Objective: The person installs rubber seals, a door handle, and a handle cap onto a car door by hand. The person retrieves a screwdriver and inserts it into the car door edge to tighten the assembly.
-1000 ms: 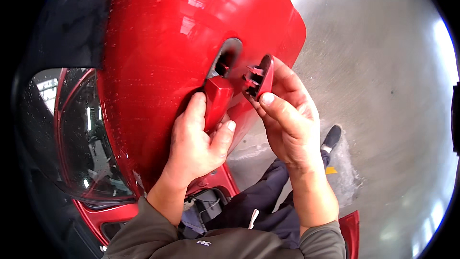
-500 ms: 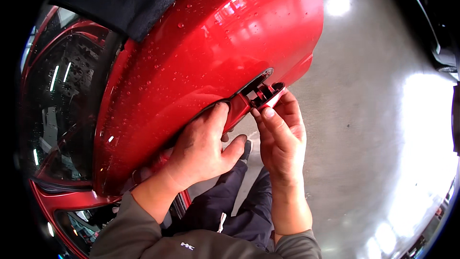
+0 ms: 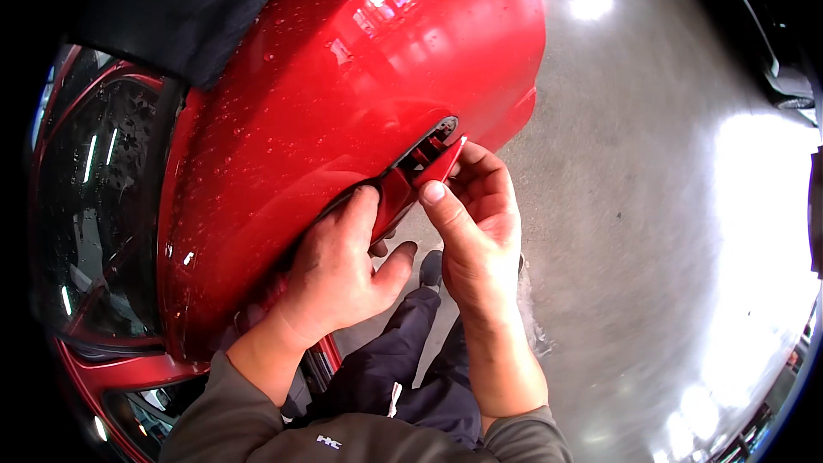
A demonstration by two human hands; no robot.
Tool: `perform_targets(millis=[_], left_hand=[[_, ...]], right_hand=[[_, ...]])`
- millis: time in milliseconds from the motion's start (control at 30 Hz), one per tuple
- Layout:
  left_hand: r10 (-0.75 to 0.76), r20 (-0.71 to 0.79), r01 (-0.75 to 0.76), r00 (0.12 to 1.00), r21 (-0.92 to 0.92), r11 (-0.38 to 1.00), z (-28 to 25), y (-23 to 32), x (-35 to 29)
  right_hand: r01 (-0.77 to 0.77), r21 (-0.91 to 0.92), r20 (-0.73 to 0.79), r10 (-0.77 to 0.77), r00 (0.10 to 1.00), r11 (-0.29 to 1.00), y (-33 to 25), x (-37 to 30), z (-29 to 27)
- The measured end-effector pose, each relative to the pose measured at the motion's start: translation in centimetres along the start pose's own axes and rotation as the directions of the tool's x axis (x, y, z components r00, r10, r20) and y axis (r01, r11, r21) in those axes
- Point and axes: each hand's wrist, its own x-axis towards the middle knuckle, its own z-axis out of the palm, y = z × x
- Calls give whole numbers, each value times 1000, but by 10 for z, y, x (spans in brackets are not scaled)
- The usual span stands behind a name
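Note:
A red car door (image 3: 360,94), speckled with water drops, fills the middle of the view. My left hand (image 3: 334,274) is closed around its red door handle (image 3: 394,193), thumb apart from the grip and some fingers hidden behind it. Beyond the handle's far end, a dark slot (image 3: 418,154) in the door lies partly uncovered, with red and black parts showing. Between thumb and fingers, my right hand (image 3: 480,231) pinches a small pointed red handle end cap (image 3: 442,163), its glossy outer face showing. The cap sits right beside the slot; whether it touches the handle, I cannot tell.
Dark cloth-like material (image 3: 180,9) covers the upper left of the car, next to a wet window (image 3: 103,197). Grey, shiny floor (image 3: 600,206) runs along the right. Another vehicle (image 3: 784,77) stands at the far right edge. My legs and a shoe show below.
My right hand has turned the end cap: its hollow dark inside showed before, and its smooth red face shows now. My left hand stays on the handle. The whole view has shifted slightly.

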Motion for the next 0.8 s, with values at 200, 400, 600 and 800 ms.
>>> perform_targets(millis=[200, 400, 600, 800], left_hand=[[-27, 32, 26, 999, 17, 1000, 0, 2, 0], [23, 31, -25, 999, 47, 999, 2, -3, -1], [9, 32, -10, 999, 22, 1000, 2, -1, 1], [3, 36, -4, 999, 46, 999, 1, 1, 1]], right_hand=[[-16, -45, -10, 16, 1000, 999, 0, -1, -2], [19, -139, -5, -20, 1000, 990, -1, 0, -3], [58, -212, -19, -63, 998, 976, 0, 0, -3], [59, -271, -27, -69, 997, 961, -1, 0, -2]])
